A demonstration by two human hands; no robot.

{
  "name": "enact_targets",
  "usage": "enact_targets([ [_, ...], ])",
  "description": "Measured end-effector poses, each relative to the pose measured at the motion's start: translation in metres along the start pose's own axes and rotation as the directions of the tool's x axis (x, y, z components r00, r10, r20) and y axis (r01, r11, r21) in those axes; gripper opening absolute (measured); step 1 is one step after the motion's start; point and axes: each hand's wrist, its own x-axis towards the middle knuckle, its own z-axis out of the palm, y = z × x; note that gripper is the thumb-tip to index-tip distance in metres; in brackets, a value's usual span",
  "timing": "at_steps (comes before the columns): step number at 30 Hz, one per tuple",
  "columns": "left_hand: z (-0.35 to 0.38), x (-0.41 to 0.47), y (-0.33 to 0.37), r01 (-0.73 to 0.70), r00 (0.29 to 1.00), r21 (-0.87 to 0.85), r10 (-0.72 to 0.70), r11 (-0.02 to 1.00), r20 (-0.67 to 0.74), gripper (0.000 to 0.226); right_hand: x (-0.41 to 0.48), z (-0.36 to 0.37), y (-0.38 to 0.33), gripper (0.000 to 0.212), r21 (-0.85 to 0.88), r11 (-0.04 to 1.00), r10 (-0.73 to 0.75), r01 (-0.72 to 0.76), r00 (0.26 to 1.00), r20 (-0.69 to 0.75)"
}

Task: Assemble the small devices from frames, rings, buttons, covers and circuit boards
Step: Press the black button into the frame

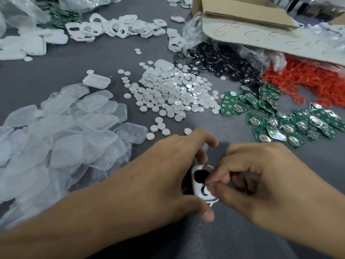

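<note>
Item in hand: white frame [200,184], low centre, gripped by its sides in our left hand [168,165] so both holes face up. Our right hand [261,174] pinches the frame between the holes, probably seating a part we cannot make out. Stock within reach: white buttons [173,90], circuit boards [280,120], clear covers [65,137].

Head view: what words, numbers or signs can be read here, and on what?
"6 6": red handwriting on the cardboard box flap; fainter red marks farther right are unreadable.
Circuit boards: markings too small to read.
Small white piece: red mark, blurred.
</note>
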Motion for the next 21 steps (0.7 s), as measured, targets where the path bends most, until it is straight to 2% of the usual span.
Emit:
enact_targets([
  [4, 0.002, 0.001, 0.0, -0.009, 1.0, -0.061, 0.008, 0.998, -0.014, 0.089, 0.003, 0.003, -0.002, 0.017, 0.045, 0.995, 0.088, -0.088, 0.996, 0.008],
  [7, 0.002, 0.001, 0.0, -0.017, 1.0, -0.083, 0.015, 0.996, -0.019, 0.087, 0.005, 0.005, -0.002, 0.015, 0.172, 0.967, 0.186, -0.19, 0.982, 0.04],
  [10, 0.002, 0.002, 0.0, -0.014, 1.0, -0.095, 0.012, 0.995, -0.02, 0.086, 0.009, 0.006, 0.0, 0.01, 0.33, 0.886, 0.299, -0.326, 0.945, 0.13],
  [13, 0.003, 0.002, 0.0, -0.006, 1.0, -0.104, 0.003, 0.995, -0.025, 0.085, 0.013, 0.006, 0.0, 0.01, 0.444, 0.793, 0.35, -0.418, 0.908, 0.23],
  [15, 0.003, 0.002, -0.001, -0.002, 1.0, -0.114, -0.001, 0.993, -0.028, 0.084, 0.013, 0.006, -0.001, 0.01, 0.465, 0.765, 0.364, -0.446, 0.894, 0.261],
  [18, 0.003, 0.001, -0.001, 0.008, 0.999, -0.111, -0.013, 0.994, -0.036, 0.083, 0.011, 0.009, -0.001, 0.015, 0.432, 0.789, 0.374, -0.437, 0.899, 0.227],
  [21, 0.003, 0.0, -0.002, 0.012, 0.999, -0.078, -0.015, 0.997, -0.035, 0.081, 0.008, 0.014, -0.002, 0.032, 0.377, 0.827, 0.386, -0.417, 0.909, 0.158],
])
